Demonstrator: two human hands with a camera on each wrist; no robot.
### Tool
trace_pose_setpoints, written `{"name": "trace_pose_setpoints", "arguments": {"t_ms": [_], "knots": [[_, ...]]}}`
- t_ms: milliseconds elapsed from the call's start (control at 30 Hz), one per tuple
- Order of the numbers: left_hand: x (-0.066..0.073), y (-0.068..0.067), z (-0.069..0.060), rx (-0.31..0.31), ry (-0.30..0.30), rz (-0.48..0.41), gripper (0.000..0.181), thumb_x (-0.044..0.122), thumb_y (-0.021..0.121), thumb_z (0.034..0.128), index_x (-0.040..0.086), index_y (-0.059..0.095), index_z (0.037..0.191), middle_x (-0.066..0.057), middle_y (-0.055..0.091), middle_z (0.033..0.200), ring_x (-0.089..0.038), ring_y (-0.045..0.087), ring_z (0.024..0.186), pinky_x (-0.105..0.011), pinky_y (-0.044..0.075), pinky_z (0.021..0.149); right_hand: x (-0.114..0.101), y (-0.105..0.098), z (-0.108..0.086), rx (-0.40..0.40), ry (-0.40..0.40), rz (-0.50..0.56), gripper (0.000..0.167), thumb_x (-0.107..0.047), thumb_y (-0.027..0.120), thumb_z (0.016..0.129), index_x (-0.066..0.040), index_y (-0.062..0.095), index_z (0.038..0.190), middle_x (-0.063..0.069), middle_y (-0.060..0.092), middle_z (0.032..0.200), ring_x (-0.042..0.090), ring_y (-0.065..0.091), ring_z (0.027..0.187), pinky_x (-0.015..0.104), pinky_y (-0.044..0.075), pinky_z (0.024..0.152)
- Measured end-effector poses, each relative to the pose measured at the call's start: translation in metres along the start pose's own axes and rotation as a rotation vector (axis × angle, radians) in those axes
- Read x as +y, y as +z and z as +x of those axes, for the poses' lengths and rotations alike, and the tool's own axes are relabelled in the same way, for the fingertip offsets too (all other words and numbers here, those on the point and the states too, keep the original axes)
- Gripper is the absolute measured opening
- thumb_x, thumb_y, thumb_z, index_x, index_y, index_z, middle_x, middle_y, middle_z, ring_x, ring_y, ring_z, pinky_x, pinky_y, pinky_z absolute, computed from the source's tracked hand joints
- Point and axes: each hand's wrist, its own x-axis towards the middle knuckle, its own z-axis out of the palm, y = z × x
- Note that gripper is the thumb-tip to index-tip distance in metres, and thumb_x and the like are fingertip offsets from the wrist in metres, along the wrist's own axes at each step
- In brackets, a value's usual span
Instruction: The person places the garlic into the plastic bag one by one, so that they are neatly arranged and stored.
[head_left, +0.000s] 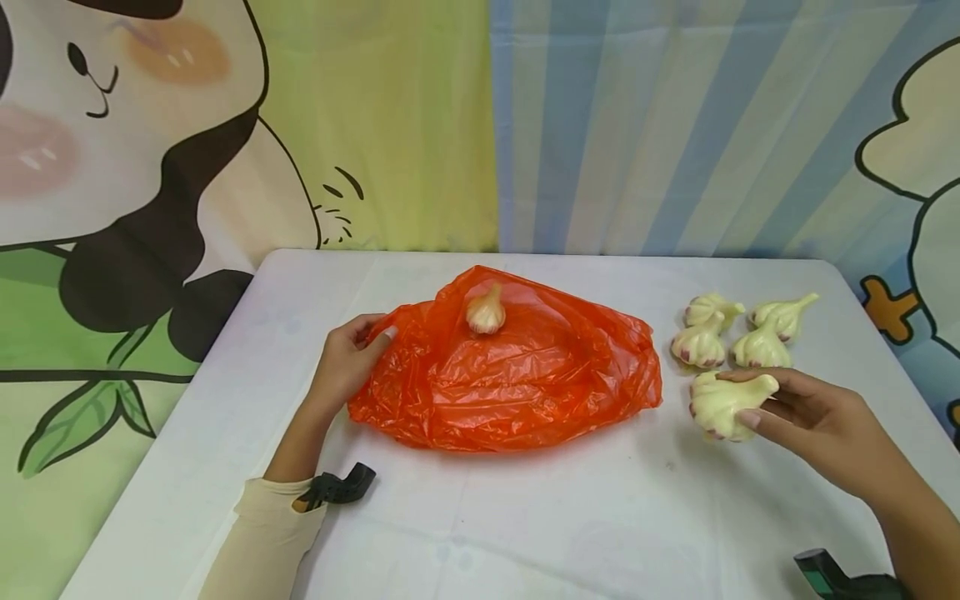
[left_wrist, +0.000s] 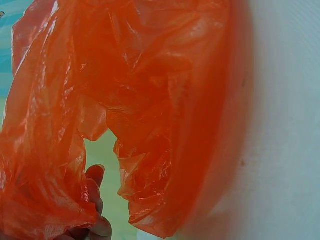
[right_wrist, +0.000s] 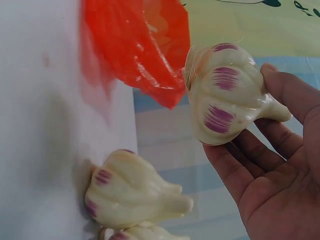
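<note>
Backdrop cloth (head_left: 375,125), yellow and blue-striped with cartoon figures, spans the far side from 9 to 3 o'clock, taking the head view as the dial. White table (head_left: 525,533) extends below it, with its far edge at 12 o'clock. Orange-red plastic bag (head_left: 495,400) lies crumpled around the table's middle, its long side running roughly from 9 to 3 o'clock.

Right hand (head_left: 825,425) is clamped on a large garlic bulb (head_left: 720,408), the thumb on one side and fingers on the other; the right wrist view shows this bulb held clear of the table. It sits at the hand's 9 o'clock, its stem pointing towards 2 o'clock, and is near the bag but apart from it, at the bag's 3 o'clock side. Purple streaks mark its pale skin.

Left hand (head_left: 348,362) pinches the bag's 9 o'clock edge between thumb and fingers, so most of the bag spreads towards that hand's 3 o'clock.

Four pale garlic bulbs (head_left: 761,346) cluster on the table, between 10 and 11 o'clock from the right hand. Smallest, a garlic head (head_left: 486,315) shows at the bag's 12 o'clock side, between 2 and 3 o'clock from the left hand; whether it lies inside or on top, I cannot tell.
</note>
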Motion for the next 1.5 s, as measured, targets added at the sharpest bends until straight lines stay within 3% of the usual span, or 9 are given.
{"name": "trace_pose_setpoints", "arguments": {"t_ms": [167, 400, 633, 933, 1167, 1500], "knots": [[-0.001, 0.0, 0.001, 0.0, 0.008, -0.002, 0.037, 0.031, 0.061, 0.0969, 0.007, 0.063, 0.125, -0.009, 0.062, 0.119, -0.022, 0.058, 0.104, -0.025, 0.051, 0.083, -0.009, 0.004, 0.011, -0.009, 0.005, 0.019, 0.044, 0.003, 0.072, 0.085, 0.002, 0.058, 0.127, -0.014, 0.061, 0.116, -0.002, 0.061, 0.097, 0.015, 0.051, 0.073], [-0.003, 0.0, 0.0, 0.0, 0.008, -0.005, 0.038, 0.033, 0.061, 0.0967, 0.007, 0.063, 0.126, -0.01, 0.063, 0.118, -0.023, 0.059, 0.102, -0.023, 0.051, 0.081, -0.024, 0.01, 0.033, -0.07, -0.119, 0.092, 0.045, 0.011, 0.07, 0.083, 0.003, 0.059, 0.126, -0.007, 0.064, 0.121, 0.002, 0.06, 0.105, 0.015, 0.049, 0.08], [-0.002, 0.0, -0.001, 0.003, 0.004, 0.002, 0.038, 0.032, 0.061, 0.0966, 0.008, 0.063, 0.126, -0.009, 0.062, 0.118, -0.022, 0.058, 0.103, -0.028, 0.051, 0.084, -0.038, 0.018, 0.057, -0.114, -0.17, 0.139, 0.042, 0.011, 0.069, 0.084, 0.001, 0.062, 0.124, -0.001, 0.064, 0.119, 0.007, 0.062, 0.104, 0.016, 0.049, 0.083], [0.0, 0.001, -0.001, 0.009, 0.014, -0.003, 0.036, 0.03, 0.062, 0.0962, 0.008, 0.063, 0.125, -0.009, 0.063, 0.116, -0.022, 0.059, 0.103, -0.028, 0.051, 0.082, -0.05, 0.025, 0.077, -0.155, -0.092, 0.131, 0.037, -0.004, 0.07, 0.089, -0.01, 0.064, 0.124, 0.002, 0.062, 0.117, 0.012, 0.064, 0.099, 0.021, 0.053, 0.077], [0.0, 0.002, 0.0, 0.006, 0.015, -0.003, 0.036, 0.03, 0.063, 0.096, 0.008, 0.063, 0.125, -0.009, 0.063, 0.115, -0.022, 0.059, 0.101, -0.027, 0.051, 0.081, -0.056, 0.032, 0.094, -0.226, -0.123, 0.177, 0.035, -0.005, 0.069, 0.09, -0.005, 0.063, 0.124, 0.007, 0.064, 0.118, 0.01, 0.063, 0.106, 0.024, 0.053, 0.08], [-0.001, 0.002, 0.0, 0.0, 0.018, -0.008, 0.036, 0.03, 0.063, 0.0962, 0.008, 0.063, 0.125, -0.009, 0.063, 0.115, -0.022, 0.059, 0.102, -0.028, 0.051, 0.082, -0.063, 0.046, 0.119, -0.329, -0.157, 0.158, 0.033, -0.009, 0.07, 0.09, 0.0, 0.062, 0.121, 0.009, 0.065, 0.111, 0.016, 0.065, 0.101, 0.024, 0.053, 0.081]]}}
